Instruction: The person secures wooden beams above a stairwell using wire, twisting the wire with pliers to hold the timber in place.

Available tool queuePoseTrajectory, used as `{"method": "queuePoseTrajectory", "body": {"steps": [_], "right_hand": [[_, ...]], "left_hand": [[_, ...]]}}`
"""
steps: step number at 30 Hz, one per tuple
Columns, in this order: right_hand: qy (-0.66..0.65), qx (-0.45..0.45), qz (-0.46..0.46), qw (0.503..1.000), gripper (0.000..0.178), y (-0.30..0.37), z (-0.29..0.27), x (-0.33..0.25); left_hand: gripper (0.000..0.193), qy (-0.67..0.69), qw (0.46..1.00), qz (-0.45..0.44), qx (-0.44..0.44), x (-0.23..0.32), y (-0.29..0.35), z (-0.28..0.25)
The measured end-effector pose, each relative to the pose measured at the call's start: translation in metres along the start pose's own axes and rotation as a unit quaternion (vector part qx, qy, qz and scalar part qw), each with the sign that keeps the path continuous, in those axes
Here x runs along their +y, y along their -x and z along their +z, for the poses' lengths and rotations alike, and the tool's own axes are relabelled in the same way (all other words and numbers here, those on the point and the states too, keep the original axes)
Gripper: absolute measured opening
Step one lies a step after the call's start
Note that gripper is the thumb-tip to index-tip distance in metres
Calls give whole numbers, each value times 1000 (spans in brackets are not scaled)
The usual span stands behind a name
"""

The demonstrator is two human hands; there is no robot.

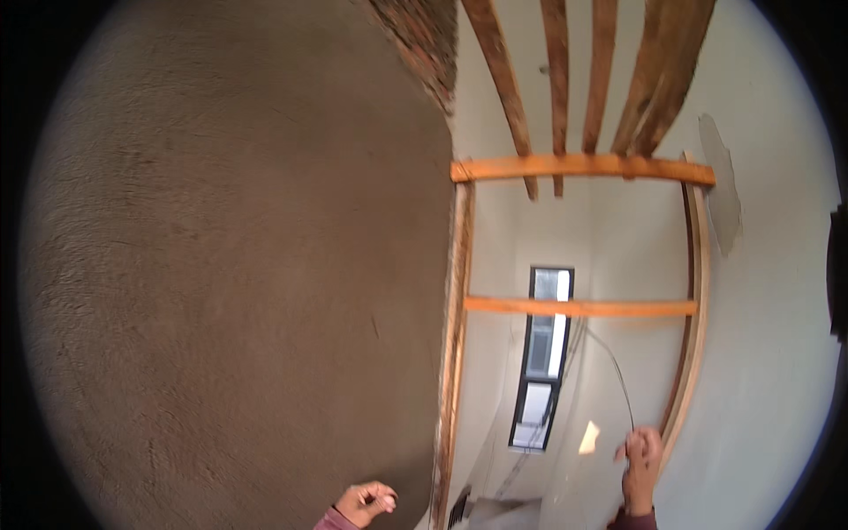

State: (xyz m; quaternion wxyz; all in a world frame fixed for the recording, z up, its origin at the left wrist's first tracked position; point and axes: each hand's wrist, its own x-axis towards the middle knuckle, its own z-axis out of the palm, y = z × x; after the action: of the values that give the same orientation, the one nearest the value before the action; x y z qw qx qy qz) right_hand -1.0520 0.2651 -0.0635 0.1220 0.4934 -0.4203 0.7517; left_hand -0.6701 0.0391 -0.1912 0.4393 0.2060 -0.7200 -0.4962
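Observation:
At the lower edge, my left hand is closed, its fingertips pressed together beside the foot of a grey-brown plastered wall. Whatever it may pinch is too small to make out. Over on the right, my right hand is raised with curled fingers next to a wooden frame's right post. A thin dark wire arcs down from the middle of the frame opening into these fingers, which are closed on its end.
An orange-brown top beam and a lower crossbar span the frame. Several rough wooden poles rest above it. Bare brick shows at the plaster's upper edge. A narrow dark-framed window lies beyond; a pale wall stands right.

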Motion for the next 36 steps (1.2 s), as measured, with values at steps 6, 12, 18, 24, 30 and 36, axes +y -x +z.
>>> {"method": "queuePoseTrajectory", "body": {"steps": [6, 12, 18, 24, 30, 36], "right_hand": [[12, -36, -25, 999, 16, -66, 13, -24], [26, -75, 19, 997, 15, -114, -9, -35], [23, -81, 19, 996, 15, -155, -37, -83], [109, -74, 4, 991, 23, -199, -55, -120], [170, -43, -113, 978, 33, -253, -43, -135], [286, -7, -195, 938, 31, -287, 34, -151]], "left_hand": [[20, 21, 999, 35, 10, 4, 2, -14], [25, -1, 1000, 19, 18, 7, -1, -8], [36, -17, 999, 38, 10, 11, 1, 4], [37, -2, 999, 36, 14, 10, 1, 7], [16, 57, 996, 28, -65, 17, -59, 47], [17, 76, 973, 131, -176, 47, -195, 76]]}}
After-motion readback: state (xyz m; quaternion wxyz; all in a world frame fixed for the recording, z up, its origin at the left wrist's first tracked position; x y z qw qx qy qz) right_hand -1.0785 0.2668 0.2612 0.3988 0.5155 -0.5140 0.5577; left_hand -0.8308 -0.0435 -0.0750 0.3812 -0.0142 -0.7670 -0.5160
